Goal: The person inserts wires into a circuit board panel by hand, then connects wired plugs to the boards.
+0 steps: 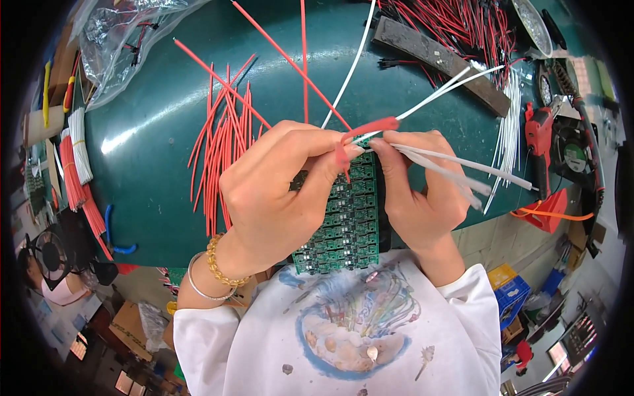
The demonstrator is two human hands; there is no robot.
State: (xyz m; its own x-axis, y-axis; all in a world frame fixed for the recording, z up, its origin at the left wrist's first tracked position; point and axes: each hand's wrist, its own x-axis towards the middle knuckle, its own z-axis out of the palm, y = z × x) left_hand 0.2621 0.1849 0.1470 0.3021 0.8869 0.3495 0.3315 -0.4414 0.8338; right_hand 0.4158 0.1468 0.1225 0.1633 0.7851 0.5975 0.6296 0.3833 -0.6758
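Observation:
My left hand (274, 185) is closed in a pinch, with red wires (375, 125) and a white wire at its fingertips; the red ones are partly smeared by motion. Close beside it, my right hand (422, 195) pinches white wires (465, 165) whose ends stick out to the right. Both sets of fingertips nearly meet above a panel of green circuit boards (337, 247), which my hands partly cover. The exact spot between the fingertips is too small to make out. More white wires (436, 91) slant up and right behind the right hand.
Loose red wires (214, 155) lie on the green mat (145, 191) to the left. A dark metal bar (439, 63) rests beside red-black leads (456, 23) and white wires (508, 135). A red tool (539, 145) and small fan (573, 155) stand at right; a plastic bag (125, 46), far left.

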